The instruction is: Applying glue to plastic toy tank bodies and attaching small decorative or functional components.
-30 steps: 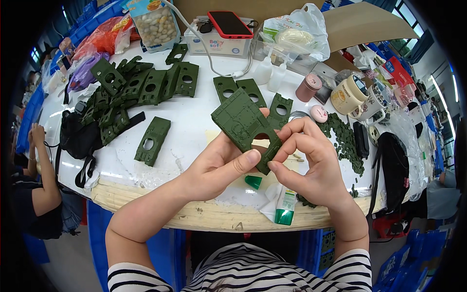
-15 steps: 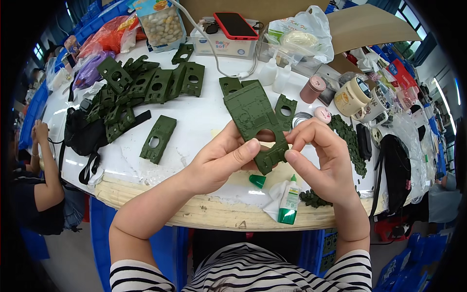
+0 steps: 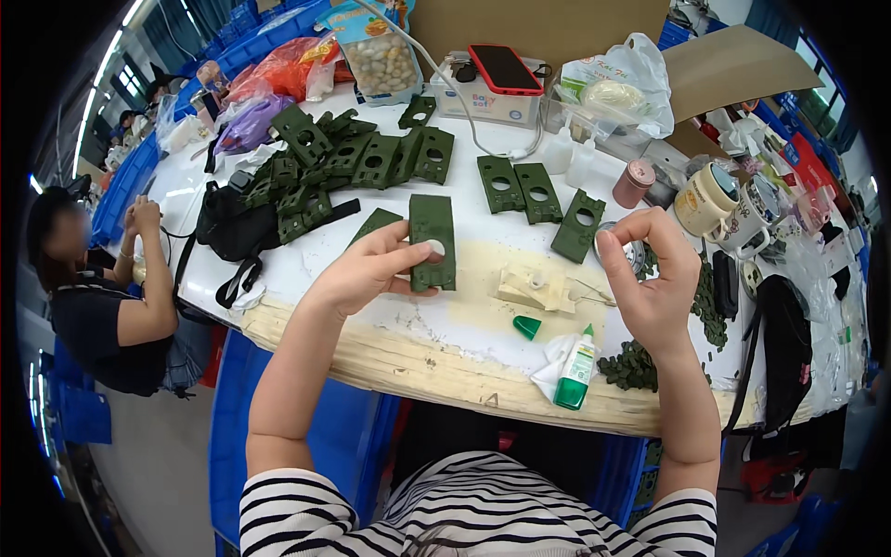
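Note:
In my left hand (image 3: 364,271) is a dark green plastic model tank hull part (image 3: 432,223), held upright with my thumb on its lower part. My right hand (image 3: 657,269) is raised, thumb and forefinger tips pinched together; anything between them is too small to make out. Between the hands a pale block (image 3: 534,288) lies on the table. Nearest my right hand is another green hull part (image 3: 577,226) with a round hole. Two more hull parts (image 3: 501,184) lie farther back. Below stand a green-and-white glue bottle (image 3: 575,371) and its green cap (image 3: 526,327).
Stacked green hull parts (image 3: 376,160) and a black bag (image 3: 232,218) are at the left. Small green pieces (image 3: 631,366) lie in heaps at the right, near mugs (image 3: 707,200). A red-edged phone (image 3: 506,70) rests on a box. Another person (image 3: 111,306) sits at far left.
My left hand has moved left with the hull part and turned it. My right hand has come away from that part. The view has shifted, uncovering the block and the parts behind.

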Available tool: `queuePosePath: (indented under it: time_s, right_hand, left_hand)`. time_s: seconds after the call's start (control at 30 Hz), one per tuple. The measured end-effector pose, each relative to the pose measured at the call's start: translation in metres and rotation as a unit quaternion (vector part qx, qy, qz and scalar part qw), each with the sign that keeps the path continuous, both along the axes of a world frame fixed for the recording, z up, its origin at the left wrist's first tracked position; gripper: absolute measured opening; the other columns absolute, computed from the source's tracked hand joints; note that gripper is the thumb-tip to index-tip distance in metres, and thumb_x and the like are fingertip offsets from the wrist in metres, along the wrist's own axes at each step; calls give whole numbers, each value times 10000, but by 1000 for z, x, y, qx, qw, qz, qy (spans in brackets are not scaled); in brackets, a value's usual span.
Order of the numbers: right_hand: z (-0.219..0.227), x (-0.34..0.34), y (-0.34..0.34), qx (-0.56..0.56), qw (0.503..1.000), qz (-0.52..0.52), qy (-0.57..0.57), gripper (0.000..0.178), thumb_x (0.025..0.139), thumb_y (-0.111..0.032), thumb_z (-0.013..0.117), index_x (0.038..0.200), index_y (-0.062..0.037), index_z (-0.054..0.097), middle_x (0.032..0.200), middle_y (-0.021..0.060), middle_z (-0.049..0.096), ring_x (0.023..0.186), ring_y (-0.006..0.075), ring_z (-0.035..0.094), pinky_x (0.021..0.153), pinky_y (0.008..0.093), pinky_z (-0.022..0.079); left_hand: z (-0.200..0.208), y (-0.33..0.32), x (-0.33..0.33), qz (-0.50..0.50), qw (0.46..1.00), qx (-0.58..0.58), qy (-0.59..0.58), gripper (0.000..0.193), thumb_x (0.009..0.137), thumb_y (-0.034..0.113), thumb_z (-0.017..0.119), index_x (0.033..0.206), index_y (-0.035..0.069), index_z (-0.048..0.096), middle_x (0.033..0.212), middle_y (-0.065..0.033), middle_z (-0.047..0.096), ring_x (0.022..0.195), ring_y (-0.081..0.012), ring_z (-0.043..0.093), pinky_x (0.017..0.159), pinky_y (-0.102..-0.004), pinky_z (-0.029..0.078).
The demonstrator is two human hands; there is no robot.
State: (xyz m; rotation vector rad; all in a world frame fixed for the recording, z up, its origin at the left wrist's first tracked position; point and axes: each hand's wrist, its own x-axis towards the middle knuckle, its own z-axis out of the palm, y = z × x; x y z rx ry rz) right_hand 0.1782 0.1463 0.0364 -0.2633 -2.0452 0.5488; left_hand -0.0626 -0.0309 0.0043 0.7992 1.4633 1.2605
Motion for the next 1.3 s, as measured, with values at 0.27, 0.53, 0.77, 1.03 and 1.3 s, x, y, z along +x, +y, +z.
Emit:
queuePosePath:
  time_s: [0.27, 0.53, 0.77, 1.03, 1.3]
  right_hand:
    - [0, 1, 4, -10, 1000, 4, 14, 148, 777, -56, 681, 719, 4, 558, 663, 70, 568, 601, 161, 546, 589, 267, 447]
    - [0, 1, 4, 1, 1000, 8, 6, 147, 780, -48, 681, 721, 6, 557, 674, 77, 573, 592, 160, 564, 573, 264, 455]
    - [-2, 1, 6, 16, 1000, 7, -1, 141, 779, -45, 681, 727, 5, 560, 682, 76, 571, 588, 163, 570, 570, 266, 459]
    - [-4, 0, 10, 7, 1000, 12, 11, 139, 779, -47, 679, 726, 3, 560, 681, 76, 573, 592, 161, 572, 571, 263, 459]
    - [-3, 6, 18, 28, 999, -15, 3, 147, 770, -62, 686, 713, -13, 560, 678, 67, 581, 584, 166, 575, 552, 269, 451]
  left_hand:
    - [-9, -16, -14, 22, 991, -113, 62, 461, 900, 223, 606, 1240, -50, 457, 983, -84, 617, 884, -157, 627, 730, -335, 592]
    - [9, -12, 3, 38, 928, -164, 332, 567, 865, 273, 642, 1264, -70, 430, 991, -200, 600, 874, -245, 631, 679, -329, 551]
    - [-16, -23, 30, 53, 753, -103, 647, 764, 750, 392, 725, 1298, -39, 412, 1070, -213, 560, 946, -346, 583, 798, -416, 492]
    - [-8, -24, 43, 59, 684, -157, 710, 646, 762, 335, 713, 1267, 12, 474, 966, -140, 608, 946, -308, 581, 761, -391, 508]
    - [88, -38, 80, 238, 757, 395, 463, 353, 897, 174, 556, 1184, -32, 551, 1129, -169, 617, 1107, -269, 559, 961, -362, 423]
